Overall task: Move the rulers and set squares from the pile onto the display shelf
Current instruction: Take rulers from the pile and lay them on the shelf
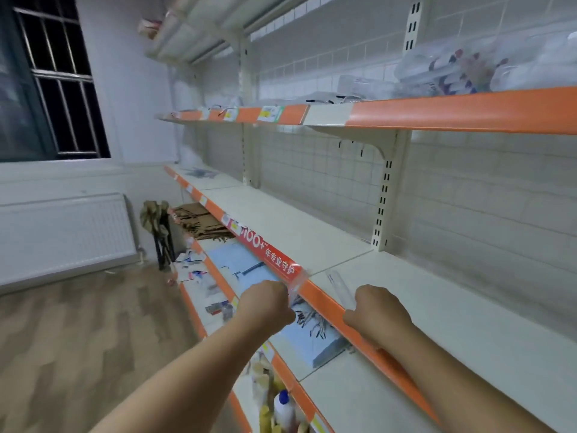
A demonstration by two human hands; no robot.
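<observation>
Beside red "年专业守护" strip (pixel 274 260), right hand (pixel 377 310) grips clear ruler (pixel 338 285), left hand (pixel 268 303) pinches plastic (pixel 295 285)

A clear ruler (pixel 338 284) is held slanted over the orange front edge of the cream display shelf (pixel 437 307), far end above the board. A blurred clear piece (pixel 295 284) is held just left of that edge.

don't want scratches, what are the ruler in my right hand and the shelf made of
The ruler in the right hand: clear glossy plastic; the shelf shows through it. Shelf: probably cream-painted matt metal, judging by its slotted uprights. The left hand grips a blurred clear piece, likely plastic.
</observation>
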